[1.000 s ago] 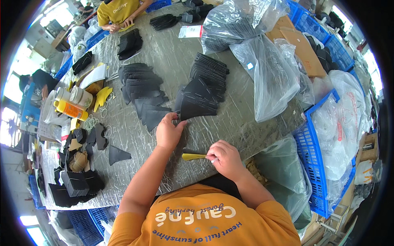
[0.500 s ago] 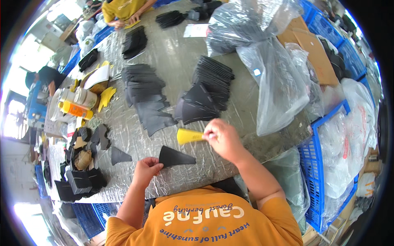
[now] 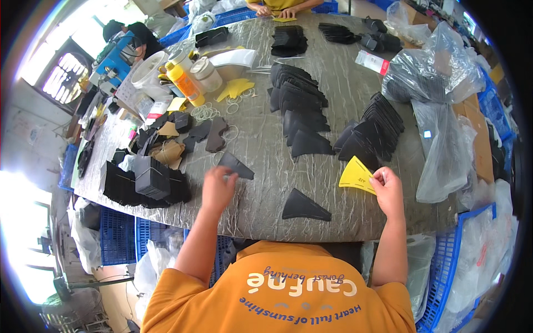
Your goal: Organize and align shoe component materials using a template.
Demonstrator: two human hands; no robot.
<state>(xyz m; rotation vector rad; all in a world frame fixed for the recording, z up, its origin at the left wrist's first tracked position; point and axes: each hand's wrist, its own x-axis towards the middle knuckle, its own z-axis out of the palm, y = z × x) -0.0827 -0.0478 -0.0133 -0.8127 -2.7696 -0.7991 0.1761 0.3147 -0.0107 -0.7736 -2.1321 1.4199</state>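
Note:
In my right hand (image 3: 388, 191) the narrow end of a yellow fan-shaped template (image 3: 355, 176) is pinched between thumb and fingers. It is held just in front of a stack of dark fan-shaped pieces (image 3: 371, 133). My left hand (image 3: 218, 187) is at the near edge of a small dark grey piece (image 3: 239, 165), finger and thumb slightly apart; whether they touch it I cannot tell. Between my hands, a black fan-shaped piece (image 3: 304, 206) lies flat near the table's front edge. Further back, overlapping black pieces (image 3: 300, 111) run in a fanned row.
Bundled black pieces (image 3: 151, 178) and brown scraps (image 3: 167, 152) occupy the left side. Behind them stand a yellow bottle (image 3: 184, 82) and a tub (image 3: 205, 75). Clear plastic bags (image 3: 441, 144) cover the right side. Across the table a person's hands (image 3: 286, 12) hold something yellow.
My left hand has let go of the black fan-shaped piece and moved left to the small grey one. The view has turned left. My right hand still holds the yellow template, now further right.

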